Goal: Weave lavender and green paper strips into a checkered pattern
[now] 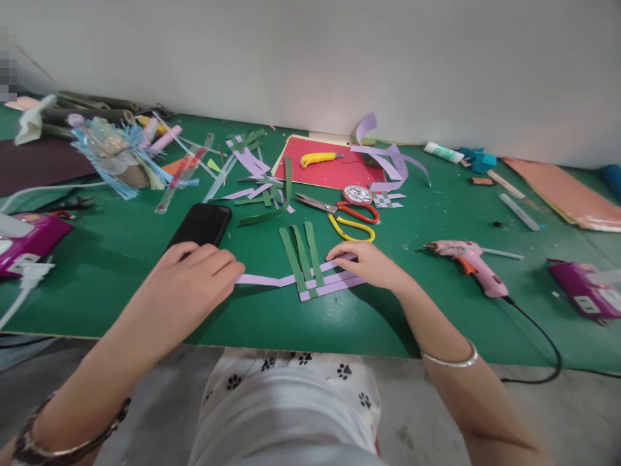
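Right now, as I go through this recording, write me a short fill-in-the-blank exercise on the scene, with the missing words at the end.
1. The purple strip running out beyond the weave ends at the fingers of the person's ____ hand.
2. Counted by their long free ends, ____ paper strips in green cross the purple ones.
3. The scissors have one red handle and one ____ handle.
4. The yellow cutter lies on a ____ sheet.

Missing words: left; three; yellow; red.

The green and lilac strips [318, 277] look like matt paper; the scissor blades [316, 203] are metal, the tabletop [272, 327] smooth, faintly glossy.
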The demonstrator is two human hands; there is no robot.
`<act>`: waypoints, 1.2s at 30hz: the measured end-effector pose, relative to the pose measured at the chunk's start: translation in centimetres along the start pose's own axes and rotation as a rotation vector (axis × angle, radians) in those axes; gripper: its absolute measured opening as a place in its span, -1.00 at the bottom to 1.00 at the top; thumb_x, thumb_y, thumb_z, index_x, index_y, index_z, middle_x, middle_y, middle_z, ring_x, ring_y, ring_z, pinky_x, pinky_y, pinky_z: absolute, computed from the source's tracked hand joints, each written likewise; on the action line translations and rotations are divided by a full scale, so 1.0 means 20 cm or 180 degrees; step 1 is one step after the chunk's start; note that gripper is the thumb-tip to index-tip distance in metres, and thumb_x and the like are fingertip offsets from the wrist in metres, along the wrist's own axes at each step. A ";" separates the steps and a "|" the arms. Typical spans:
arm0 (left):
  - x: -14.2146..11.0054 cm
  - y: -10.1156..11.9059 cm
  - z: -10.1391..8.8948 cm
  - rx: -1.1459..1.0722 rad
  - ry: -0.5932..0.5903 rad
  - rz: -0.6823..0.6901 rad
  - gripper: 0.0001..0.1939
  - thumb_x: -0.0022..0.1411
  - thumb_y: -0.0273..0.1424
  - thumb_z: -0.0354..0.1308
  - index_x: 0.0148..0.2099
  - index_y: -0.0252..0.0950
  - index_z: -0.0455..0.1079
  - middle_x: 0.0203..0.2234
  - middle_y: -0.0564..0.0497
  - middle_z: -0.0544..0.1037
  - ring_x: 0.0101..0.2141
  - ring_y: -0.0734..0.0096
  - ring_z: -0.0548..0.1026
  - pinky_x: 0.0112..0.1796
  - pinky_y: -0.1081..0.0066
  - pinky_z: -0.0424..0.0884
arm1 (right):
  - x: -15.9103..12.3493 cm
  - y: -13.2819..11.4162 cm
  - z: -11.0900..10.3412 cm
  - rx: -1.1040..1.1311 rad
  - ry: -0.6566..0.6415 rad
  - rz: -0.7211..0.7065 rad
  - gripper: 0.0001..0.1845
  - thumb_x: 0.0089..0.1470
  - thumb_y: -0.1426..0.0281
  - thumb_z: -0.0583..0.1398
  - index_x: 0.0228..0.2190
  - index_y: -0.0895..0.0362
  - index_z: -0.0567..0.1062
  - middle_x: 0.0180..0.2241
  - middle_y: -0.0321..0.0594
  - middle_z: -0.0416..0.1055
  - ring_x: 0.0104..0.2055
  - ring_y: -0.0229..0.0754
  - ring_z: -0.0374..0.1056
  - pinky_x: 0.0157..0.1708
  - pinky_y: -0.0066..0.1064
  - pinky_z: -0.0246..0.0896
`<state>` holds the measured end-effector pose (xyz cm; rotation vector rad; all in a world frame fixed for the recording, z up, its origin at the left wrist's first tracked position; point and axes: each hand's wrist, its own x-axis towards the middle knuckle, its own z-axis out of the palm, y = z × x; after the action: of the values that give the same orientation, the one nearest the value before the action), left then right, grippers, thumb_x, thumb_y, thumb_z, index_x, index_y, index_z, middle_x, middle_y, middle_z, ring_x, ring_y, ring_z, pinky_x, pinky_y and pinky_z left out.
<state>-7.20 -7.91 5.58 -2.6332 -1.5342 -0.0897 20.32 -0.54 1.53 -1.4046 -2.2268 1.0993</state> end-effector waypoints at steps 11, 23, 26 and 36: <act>0.19 -0.05 -0.07 -0.1552 0.0040 0.0153 -0.68 0.12 -0.18 -0.12 -0.35 -0.12 0.45 -0.39 0.05 0.53 -0.36 0.32 0.44 -0.27 0.38 0.28 | -0.01 -0.02 -0.01 0.0003 -0.0027 -0.0014 -0.81 -0.07 0.54 0.09 -0.43 0.13 0.48 -0.30 -0.23 0.49 -0.26 -0.27 0.39 -0.19 -0.41 0.25; 0.49 0.17 0.01 -0.0569 -0.0296 0.0302 -0.83 0.14 -0.35 0.04 -0.41 -0.25 0.43 -0.45 0.04 0.51 -0.40 0.40 0.44 -0.45 0.48 0.17 | -0.02 -0.04 0.00 -0.0764 0.0696 -0.0447 -0.79 -0.11 0.35 0.21 -0.32 0.04 0.50 -0.25 -0.19 0.32 -0.11 -0.10 0.24 -0.12 -0.20 0.10; 0.52 0.23 0.05 -0.0362 -0.0365 0.0272 -0.84 0.15 -0.34 0.06 -0.37 -0.26 0.45 -0.43 0.01 0.51 -0.40 0.34 0.46 -0.47 0.44 0.16 | -0.03 -0.09 0.02 -0.0718 0.0664 -0.0496 -0.81 -0.12 0.27 0.23 -0.38 0.04 0.49 -0.22 -0.20 0.29 -0.05 -0.07 0.18 -0.08 -0.18 0.04; 0.48 0.24 0.15 -0.1223 -0.0353 -0.0169 -0.85 0.15 -0.35 0.04 -0.30 -0.20 0.42 -0.44 0.10 0.53 -0.40 0.37 0.45 -0.54 0.47 0.10 | 0.02 -0.11 0.09 -0.0185 0.0761 -0.0054 -0.88 -0.09 0.38 0.19 -0.60 0.13 0.42 -0.39 -0.26 0.36 -0.27 -0.21 0.26 -0.25 -0.33 0.05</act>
<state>1.76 -1.62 3.37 -2.9287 -1.7803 -0.2726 17.70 -1.52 1.89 -1.4535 -2.1104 0.8190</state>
